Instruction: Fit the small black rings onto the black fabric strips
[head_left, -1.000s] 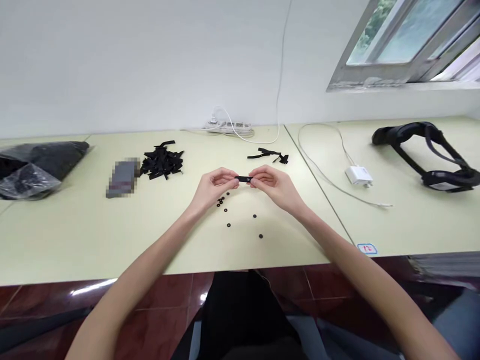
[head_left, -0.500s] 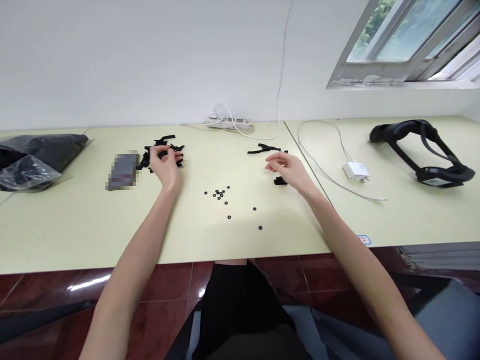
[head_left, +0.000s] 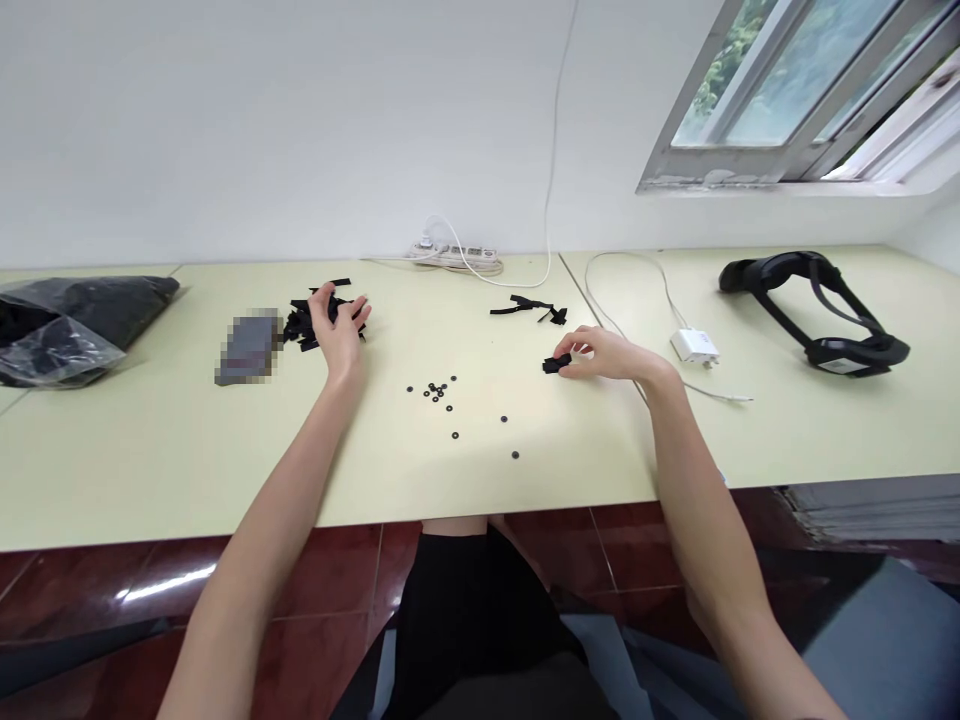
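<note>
Black and small, the stack of strips (head_left: 553, 366) is pinched in the right hand (head_left: 597, 352), rightward of the power strip (head_left: 474, 255) and nearer the person. The left hand (head_left: 339, 336) spreads over the loose pile (head_left: 300, 322), leftward of the power strip; whether it grips any, I can't tell. That stack looks gathered; the pile and the discs (head_left: 439, 390) in front of the power strip seem left over. Half a second ago, the right hand hovered clear of the stack.
</note>
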